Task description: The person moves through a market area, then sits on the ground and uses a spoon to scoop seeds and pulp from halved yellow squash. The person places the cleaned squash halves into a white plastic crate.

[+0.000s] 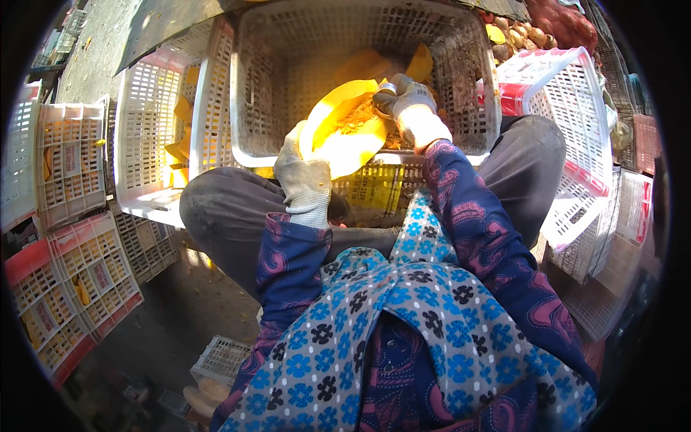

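A large piece of pumpkin (354, 149), bright yellow-orange with stringy pulp in its hollow, is tilted over the near edge of a white plastic crate (248, 93). My left hand (301, 169), in a pale work glove, grips the pumpkin's left side. At its right side is my right hand (409, 102), gloved too, with its fingers closed at the pulp. A small shiny part shows at those fingers, but what they hold is too hidden to name. More pumpkin pieces (419, 63) lie deeper in the crate.
To the left, another white crate (147, 129) holds yellow pumpkin pieces. Stacked crates (75, 277) stand at the far left. On the right is a tilted white crate with red edges (565, 101). Onions (518, 36) lie at the back right beside a red mesh sack (565, 25).
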The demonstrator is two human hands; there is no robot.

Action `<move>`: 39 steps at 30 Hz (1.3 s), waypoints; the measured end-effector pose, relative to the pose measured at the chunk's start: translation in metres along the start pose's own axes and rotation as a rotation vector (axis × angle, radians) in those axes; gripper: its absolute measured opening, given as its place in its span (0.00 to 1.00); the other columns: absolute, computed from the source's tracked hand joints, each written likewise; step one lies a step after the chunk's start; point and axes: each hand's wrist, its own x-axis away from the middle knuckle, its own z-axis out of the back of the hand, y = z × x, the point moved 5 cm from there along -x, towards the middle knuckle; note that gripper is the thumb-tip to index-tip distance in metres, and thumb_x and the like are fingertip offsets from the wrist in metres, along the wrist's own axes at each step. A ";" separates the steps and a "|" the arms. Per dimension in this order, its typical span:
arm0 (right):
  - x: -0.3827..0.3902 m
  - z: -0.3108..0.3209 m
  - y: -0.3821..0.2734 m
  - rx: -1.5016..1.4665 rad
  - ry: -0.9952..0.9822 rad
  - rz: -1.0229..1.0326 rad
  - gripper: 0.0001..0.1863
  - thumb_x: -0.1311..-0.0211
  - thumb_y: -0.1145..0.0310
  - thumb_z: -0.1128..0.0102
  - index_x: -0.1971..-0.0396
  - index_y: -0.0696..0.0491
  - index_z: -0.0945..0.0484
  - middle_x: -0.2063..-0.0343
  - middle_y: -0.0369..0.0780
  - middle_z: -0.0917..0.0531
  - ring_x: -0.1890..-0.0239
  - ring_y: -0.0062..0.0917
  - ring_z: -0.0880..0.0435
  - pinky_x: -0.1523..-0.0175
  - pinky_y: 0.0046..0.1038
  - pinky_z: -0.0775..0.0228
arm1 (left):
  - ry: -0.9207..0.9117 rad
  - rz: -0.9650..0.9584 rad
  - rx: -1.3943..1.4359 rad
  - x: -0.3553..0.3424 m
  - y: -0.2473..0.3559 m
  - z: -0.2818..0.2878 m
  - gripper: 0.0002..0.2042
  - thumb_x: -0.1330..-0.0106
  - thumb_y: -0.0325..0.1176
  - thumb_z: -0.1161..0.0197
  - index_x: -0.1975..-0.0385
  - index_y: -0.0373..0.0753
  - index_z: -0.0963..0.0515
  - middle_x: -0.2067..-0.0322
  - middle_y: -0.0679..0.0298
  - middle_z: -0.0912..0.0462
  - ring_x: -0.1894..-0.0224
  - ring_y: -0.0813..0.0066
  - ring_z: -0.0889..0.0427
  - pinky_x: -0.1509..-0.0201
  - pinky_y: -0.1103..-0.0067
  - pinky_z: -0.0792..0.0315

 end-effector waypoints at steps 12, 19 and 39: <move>-0.019 -0.007 0.027 -0.118 0.118 -0.025 0.28 0.48 0.64 0.31 0.47 0.58 0.26 0.52 0.45 0.20 0.53 0.31 0.20 0.51 0.25 0.30 | -0.059 0.270 0.461 0.007 -0.006 -0.004 0.23 0.50 0.13 0.50 0.51 0.33 0.25 0.58 0.55 0.20 0.56 0.67 0.19 0.49 0.79 0.26; -0.050 -0.034 0.071 -0.512 0.206 -0.049 0.13 0.50 0.67 0.30 0.66 0.57 0.21 0.69 0.39 0.17 0.67 0.25 0.20 0.60 0.26 0.28 | -0.016 0.034 0.101 0.017 -0.006 -0.003 0.24 0.49 0.18 0.47 0.47 0.33 0.28 0.55 0.52 0.20 0.54 0.64 0.19 0.47 0.78 0.27; 0.052 -0.029 -0.048 -0.027 -0.102 0.335 0.16 0.45 0.62 0.37 0.61 0.58 0.21 0.65 0.47 0.17 0.62 0.34 0.17 0.57 0.28 0.27 | 0.088 0.199 0.400 0.035 -0.015 0.016 0.24 0.49 0.12 0.47 0.49 0.29 0.27 0.54 0.55 0.21 0.53 0.66 0.21 0.45 0.77 0.28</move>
